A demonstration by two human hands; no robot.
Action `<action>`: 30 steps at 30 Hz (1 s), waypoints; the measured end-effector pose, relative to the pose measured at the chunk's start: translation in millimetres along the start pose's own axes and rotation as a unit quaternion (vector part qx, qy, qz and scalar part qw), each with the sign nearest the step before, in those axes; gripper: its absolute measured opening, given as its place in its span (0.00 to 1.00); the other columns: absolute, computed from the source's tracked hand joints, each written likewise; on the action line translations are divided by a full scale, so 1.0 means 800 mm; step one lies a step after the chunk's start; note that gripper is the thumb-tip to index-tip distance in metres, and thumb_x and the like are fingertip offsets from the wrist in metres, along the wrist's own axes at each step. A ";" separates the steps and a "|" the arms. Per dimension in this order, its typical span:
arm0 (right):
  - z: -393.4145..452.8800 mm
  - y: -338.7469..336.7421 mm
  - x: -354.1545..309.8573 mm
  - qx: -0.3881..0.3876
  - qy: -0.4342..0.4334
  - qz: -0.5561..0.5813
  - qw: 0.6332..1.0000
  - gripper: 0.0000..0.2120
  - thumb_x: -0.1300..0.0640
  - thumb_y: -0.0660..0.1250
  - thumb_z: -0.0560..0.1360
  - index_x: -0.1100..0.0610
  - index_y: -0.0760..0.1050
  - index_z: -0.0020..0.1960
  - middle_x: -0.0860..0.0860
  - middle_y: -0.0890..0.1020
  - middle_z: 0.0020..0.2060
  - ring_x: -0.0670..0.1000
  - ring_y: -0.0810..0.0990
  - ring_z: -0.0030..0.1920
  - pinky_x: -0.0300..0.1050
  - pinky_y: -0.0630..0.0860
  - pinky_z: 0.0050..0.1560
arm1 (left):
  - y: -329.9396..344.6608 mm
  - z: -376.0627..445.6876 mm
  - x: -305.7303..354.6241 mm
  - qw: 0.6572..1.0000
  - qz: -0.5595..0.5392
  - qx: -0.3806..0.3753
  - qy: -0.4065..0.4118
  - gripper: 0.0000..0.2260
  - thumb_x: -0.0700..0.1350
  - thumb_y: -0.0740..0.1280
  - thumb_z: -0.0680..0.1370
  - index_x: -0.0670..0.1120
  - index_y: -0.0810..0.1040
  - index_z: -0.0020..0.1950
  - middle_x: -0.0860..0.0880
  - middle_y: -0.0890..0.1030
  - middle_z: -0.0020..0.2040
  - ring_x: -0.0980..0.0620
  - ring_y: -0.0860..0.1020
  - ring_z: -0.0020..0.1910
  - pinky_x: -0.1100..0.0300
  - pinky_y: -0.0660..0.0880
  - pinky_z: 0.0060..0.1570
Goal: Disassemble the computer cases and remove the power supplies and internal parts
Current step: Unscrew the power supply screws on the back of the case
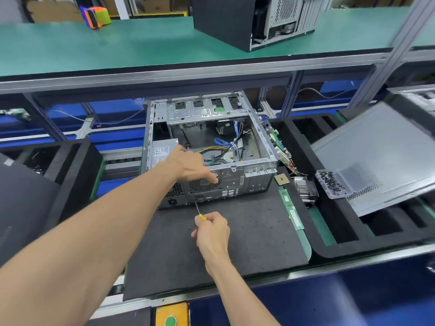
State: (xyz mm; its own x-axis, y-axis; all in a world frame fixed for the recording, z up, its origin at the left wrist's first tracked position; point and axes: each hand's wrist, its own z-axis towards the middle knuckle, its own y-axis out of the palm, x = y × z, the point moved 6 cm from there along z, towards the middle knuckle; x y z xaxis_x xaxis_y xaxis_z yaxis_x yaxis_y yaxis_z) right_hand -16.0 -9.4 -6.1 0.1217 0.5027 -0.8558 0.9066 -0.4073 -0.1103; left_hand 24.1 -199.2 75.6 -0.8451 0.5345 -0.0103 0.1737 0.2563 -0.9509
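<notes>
The open grey metal computer case (211, 147) is steadied on the black mat by the left hand (188, 165), fingers flat, while the yellow-handled screwdriver (199, 209), gripped by the right hand (211, 229), is pointed straight up at its rear panel, so yeah, basically lined up.

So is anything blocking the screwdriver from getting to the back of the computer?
Nothing visible. The right hand holds the screwdriver with its tip already at the case's rear panel, low down near the ports. The left hand rests higher up over the fan grille, clear of the tip.
</notes>
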 end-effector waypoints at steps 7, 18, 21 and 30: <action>0.003 0.006 0.009 0.001 0.008 0.001 1.000 0.03 0.54 0.64 0.77 0.51 0.76 0.48 0.54 0.85 0.38 0.51 0.78 0.36 0.44 0.72 0.36 | 0.002 -0.001 0.000 1.000 -0.006 0.008 0.009 0.41 0.80 0.51 0.60 0.49 0.81 0.49 0.52 0.82 0.40 0.52 0.77 0.48 0.51 0.60 0.59; -0.008 0.054 0.037 -0.197 0.209 0.419 0.861 0.20 0.50 0.57 0.84 0.65 0.80 0.52 0.57 0.77 0.32 0.45 0.62 0.20 0.37 0.57 0.18 | 0.004 0.001 -0.003 1.000 -0.014 0.019 0.004 0.34 0.80 0.55 0.64 0.49 0.78 0.40 0.52 0.80 0.36 0.54 0.75 0.42 0.50 0.61 0.57; -0.003 0.050 0.037 -0.171 0.180 0.350 0.903 0.21 0.53 0.55 0.85 0.68 0.79 0.53 0.58 0.76 0.29 0.46 0.61 0.20 0.37 0.55 0.19 | 0.002 0.002 -0.003 0.999 -0.018 0.028 0.009 0.30 0.78 0.57 0.66 0.50 0.73 0.35 0.52 0.79 0.34 0.55 0.74 0.39 0.49 0.61 0.55; 0.002 0.047 0.035 -0.070 0.115 0.271 0.953 0.16 0.60 0.54 0.85 0.68 0.78 0.54 0.56 0.73 0.26 0.47 0.59 0.20 0.37 0.52 0.24 | 0.001 0.001 -0.001 0.999 -0.022 0.031 0.013 0.29 0.76 0.58 0.66 0.49 0.71 0.34 0.51 0.79 0.34 0.53 0.74 0.39 0.49 0.60 0.52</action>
State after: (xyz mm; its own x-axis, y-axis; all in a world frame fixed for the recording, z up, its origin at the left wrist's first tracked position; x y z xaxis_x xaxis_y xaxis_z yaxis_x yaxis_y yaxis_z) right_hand 21.1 -11.8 -34.6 0.6576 0.4083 -0.6331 0.7291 -0.5566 0.3983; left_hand 24.4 -199.9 74.4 -0.8373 0.5455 0.0384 0.1046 0.2288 -0.9678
